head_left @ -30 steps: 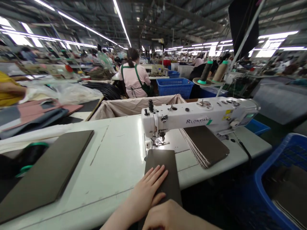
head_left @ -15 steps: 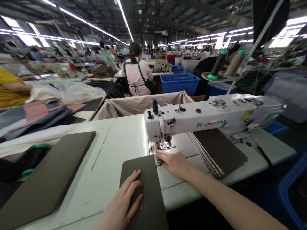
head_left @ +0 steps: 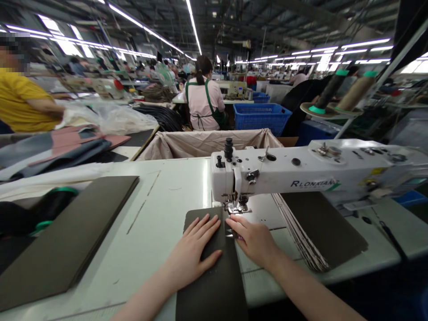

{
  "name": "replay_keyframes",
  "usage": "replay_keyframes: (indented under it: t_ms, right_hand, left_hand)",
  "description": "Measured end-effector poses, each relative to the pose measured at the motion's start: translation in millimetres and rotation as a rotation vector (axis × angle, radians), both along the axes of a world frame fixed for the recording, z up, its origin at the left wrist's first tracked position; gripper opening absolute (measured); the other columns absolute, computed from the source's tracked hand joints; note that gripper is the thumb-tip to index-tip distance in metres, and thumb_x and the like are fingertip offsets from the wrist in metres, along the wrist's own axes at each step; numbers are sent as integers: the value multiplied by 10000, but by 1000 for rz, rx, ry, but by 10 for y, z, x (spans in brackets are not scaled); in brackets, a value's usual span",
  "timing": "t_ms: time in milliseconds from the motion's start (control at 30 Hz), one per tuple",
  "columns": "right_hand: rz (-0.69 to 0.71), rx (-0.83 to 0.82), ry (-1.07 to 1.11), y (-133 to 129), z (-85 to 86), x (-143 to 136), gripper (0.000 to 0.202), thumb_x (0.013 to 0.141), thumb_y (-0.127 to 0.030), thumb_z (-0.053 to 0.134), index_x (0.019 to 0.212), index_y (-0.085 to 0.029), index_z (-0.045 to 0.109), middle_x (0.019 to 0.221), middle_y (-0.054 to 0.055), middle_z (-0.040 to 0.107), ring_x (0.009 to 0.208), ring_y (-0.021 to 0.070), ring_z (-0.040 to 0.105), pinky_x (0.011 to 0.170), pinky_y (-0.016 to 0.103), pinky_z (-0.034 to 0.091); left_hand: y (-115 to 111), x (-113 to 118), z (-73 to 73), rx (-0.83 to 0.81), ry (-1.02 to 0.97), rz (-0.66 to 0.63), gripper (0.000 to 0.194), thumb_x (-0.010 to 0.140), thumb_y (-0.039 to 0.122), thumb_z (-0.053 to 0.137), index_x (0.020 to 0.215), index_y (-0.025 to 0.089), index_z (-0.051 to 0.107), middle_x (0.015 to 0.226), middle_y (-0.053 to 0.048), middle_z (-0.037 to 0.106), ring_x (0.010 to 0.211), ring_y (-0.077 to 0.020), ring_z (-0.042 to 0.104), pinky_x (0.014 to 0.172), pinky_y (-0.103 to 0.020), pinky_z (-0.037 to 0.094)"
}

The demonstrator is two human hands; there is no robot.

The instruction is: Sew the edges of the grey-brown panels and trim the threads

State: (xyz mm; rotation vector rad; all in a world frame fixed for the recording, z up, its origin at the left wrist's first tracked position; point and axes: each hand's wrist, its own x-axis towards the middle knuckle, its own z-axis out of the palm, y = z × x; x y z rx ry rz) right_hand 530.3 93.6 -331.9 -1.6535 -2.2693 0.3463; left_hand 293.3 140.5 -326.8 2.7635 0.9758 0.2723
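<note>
Worktop (head_left: 157, 240), pale green and broad. Carries a white sewing machine (head_left: 267, 174) toward the right. Also bears a dark stack (head_left: 76, 227) at the left, and a pale-edged stack (head_left: 321, 229), partly hidden by the machine's arm. Close before the needle area, a dark panel (head_left: 214, 298), flat. On it, left hand (head_left: 192, 252), fingers spread; at its right edge, right hand (head_left: 256, 243), fingers close together, around a small pointed metal tool (head_left: 230, 234).

Counted from where I stand: foreground sewing machine (head_left: 277, 174), one; thread cones on its stand (head_left: 329, 92) (head_left: 359, 91), two; stacks of dark panels (head_left: 67, 232) (head_left: 326, 227), two; separate panel under the hands (head_left: 212, 290), one; snips (head_left: 230, 235), one pair; working hands (head_left: 197, 245) (head_left: 257, 243), two; nearest co-workers (head_left: 25, 98) (head_left: 202, 100), two.
</note>
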Motion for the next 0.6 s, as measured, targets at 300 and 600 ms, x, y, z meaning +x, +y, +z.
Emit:
replay_keyframes:
  t_ms: [300, 600]
  right_hand:
    - [3, -19, 16, 21, 20, 7, 556, 877, -151, 475, 1416, -283, 439, 1478, 4, 450, 1211, 217, 547, 996, 358, 458]
    - [5, -27, 25, 28, -3, 21, 578, 862, -142, 478, 1421, -277, 428, 1473, -2, 454, 1201, 227, 554, 999, 373, 461]
  left_hand:
    - [9, -47, 37, -22, -23, -21, 706, 885, 433, 580, 1509, 305, 276, 1555, -15, 335, 1435, -287, 284, 1183, -525, 213]
    - [25, -57, 15, -6, -38, -27, 719, 873, 437, 596, 1507, 312, 281, 1536, -21, 374, 1414, -290, 329, 1181, -524, 225]
